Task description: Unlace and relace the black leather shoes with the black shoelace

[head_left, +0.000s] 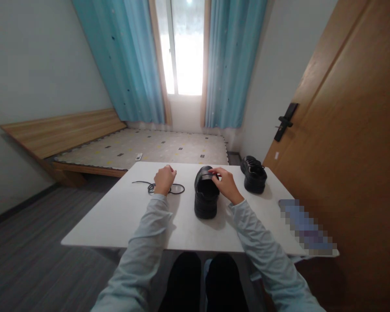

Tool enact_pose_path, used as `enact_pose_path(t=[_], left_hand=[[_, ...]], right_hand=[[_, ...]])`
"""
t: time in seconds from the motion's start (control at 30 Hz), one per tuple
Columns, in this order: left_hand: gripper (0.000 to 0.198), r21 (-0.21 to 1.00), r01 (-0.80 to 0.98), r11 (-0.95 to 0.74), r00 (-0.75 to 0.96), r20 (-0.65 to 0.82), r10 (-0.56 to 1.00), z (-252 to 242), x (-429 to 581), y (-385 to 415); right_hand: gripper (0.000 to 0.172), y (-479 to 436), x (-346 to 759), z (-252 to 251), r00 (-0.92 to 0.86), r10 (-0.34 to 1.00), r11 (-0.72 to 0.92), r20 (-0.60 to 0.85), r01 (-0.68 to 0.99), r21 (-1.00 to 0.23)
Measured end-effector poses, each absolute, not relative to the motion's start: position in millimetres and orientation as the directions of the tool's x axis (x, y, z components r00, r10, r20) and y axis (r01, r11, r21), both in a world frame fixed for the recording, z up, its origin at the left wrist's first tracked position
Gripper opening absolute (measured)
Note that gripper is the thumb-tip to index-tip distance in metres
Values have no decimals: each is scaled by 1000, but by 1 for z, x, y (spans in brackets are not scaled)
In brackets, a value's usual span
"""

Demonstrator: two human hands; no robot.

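A black shoe [206,208] stands on the white table [185,232] in front of me, its heel towards me. My right hand [225,182] is at the shoe's upper front, thumb and fingers bent together around something I cannot make out. To the left of the shoe, my left hand [164,178] is closed above a loosely coiled black lace [178,190]; whether it grips the lace is hidden. A second black shoe [255,180] rests near the table's far right corner.
A pixelated flat object [307,227] lies along the table's right edge. Beyond the table is a bed [169,145] with a small white item [139,156] on it. A wooden door [351,130] stands close on the right.
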State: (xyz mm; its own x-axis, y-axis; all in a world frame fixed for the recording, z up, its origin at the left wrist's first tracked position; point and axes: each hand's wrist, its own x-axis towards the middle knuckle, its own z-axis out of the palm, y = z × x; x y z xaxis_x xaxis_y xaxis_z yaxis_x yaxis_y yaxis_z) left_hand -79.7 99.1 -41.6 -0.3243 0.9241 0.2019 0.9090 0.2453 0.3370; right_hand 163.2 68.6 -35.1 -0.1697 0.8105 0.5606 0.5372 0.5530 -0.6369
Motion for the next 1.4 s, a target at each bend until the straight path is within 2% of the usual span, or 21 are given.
enact_pose_path(t=[0.2, 0.3, 0.43, 0.53, 0.6, 0.67, 0.77, 0.87, 1.0, 1.23, 1.4], left_hand=[[42, 205, 910, 361, -382, 73, 921, -64, -86, 99], [39, 185, 909, 373, -387, 44, 921, -70, -88, 101], [32, 162, 924, 345, -360, 70, 930, -74, -86, 100], [27, 173, 947, 272, -298, 146, 943, -72, -81, 100], [25, 246, 954, 170, -227, 225, 948, -69, -76, 102], [24, 406, 914, 3, -135, 298, 945, -66, -70, 104], [22, 667, 701, -253, -13, 367, 930, -62, -58, 105], [21, 755, 559, -343, 75, 365, 928, -62, -45, 103], [22, 709, 588, -389, 182, 353, 918, -66, -31, 98], [22, 556, 673, -488, 234, 466, 853, -72, -25, 94], [22, 484, 672, -561, 294, 521, 801, -75, -26, 94]], right_hand=[[28, 68, 166, -42, -162, 780, 586, 605, 528, -615], [28, 68, 165, -43, -158, 778, 585, 609, 535, -609], [27, 67, 162, -41, -156, 786, 569, 598, 560, -602], [25, 65, 159, -40, -221, 798, 568, 561, 586, -577], [24, 65, 157, -40, -287, 796, 582, 533, 604, -545], [23, 65, 156, -40, -332, 791, 594, 515, 619, -514], [25, 66, 156, -39, -354, 791, 596, 499, 631, -497], [26, 68, 156, -36, -339, 818, 559, 464, 656, -507], [25, 70, 156, -31, -290, 857, 496, 425, 688, -531], [30, 72, 151, -32, -163, 899, 408, 406, 649, -642], [32, 72, 143, -36, -124, 908, 364, 400, 707, -606]])
